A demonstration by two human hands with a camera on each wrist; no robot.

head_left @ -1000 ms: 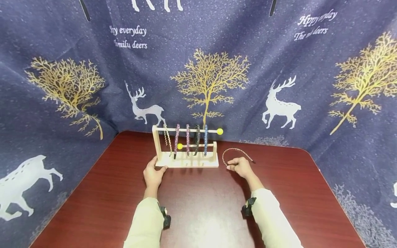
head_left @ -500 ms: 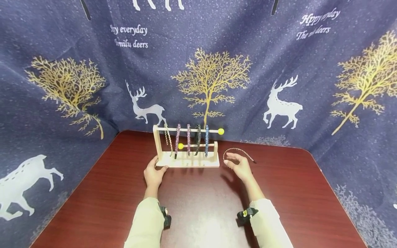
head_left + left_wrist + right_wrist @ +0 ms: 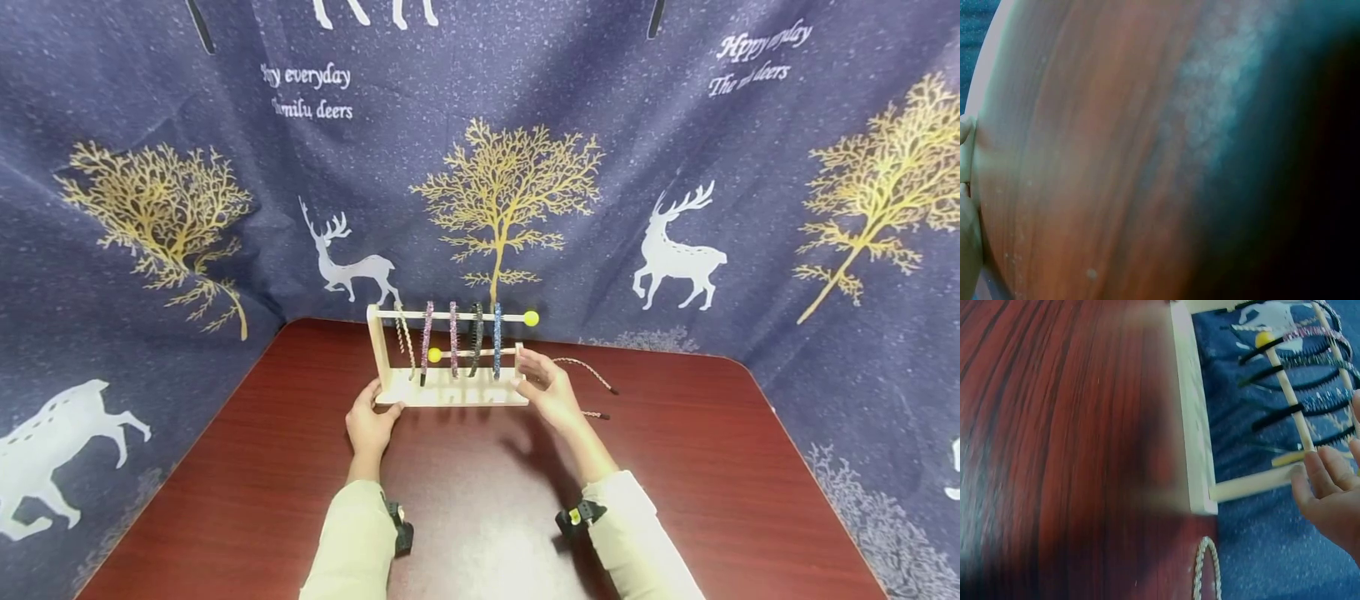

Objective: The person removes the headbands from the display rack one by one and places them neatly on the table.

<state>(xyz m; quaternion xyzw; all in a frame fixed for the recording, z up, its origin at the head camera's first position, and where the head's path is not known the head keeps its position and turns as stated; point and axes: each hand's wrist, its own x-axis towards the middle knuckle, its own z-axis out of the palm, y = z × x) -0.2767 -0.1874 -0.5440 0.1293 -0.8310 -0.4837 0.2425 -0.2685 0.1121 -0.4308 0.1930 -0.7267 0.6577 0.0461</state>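
A pale wooden headband stand is near the table's back edge, with yellow balls on its two rods. Several headbands hang on its long upper rod: a braided gold one, two pink ones, a black one and a blue one. My left hand grips the left end of the base, thumb at the front. My right hand is at the short right post, fingers extended. A braided headband with dark tips lies on the table to the right, partly hidden behind my right hand.
A dark red wood-grain table spans the front. Behind and beside it hangs a blue cloth printed with white deer and gold trees. The left wrist view shows mostly blurred table, with the left fingers at its edge.
My right hand has left the loose braided headband, which stays on the table, and moved left to the stand's short post. My left hand keeps its place on the base.
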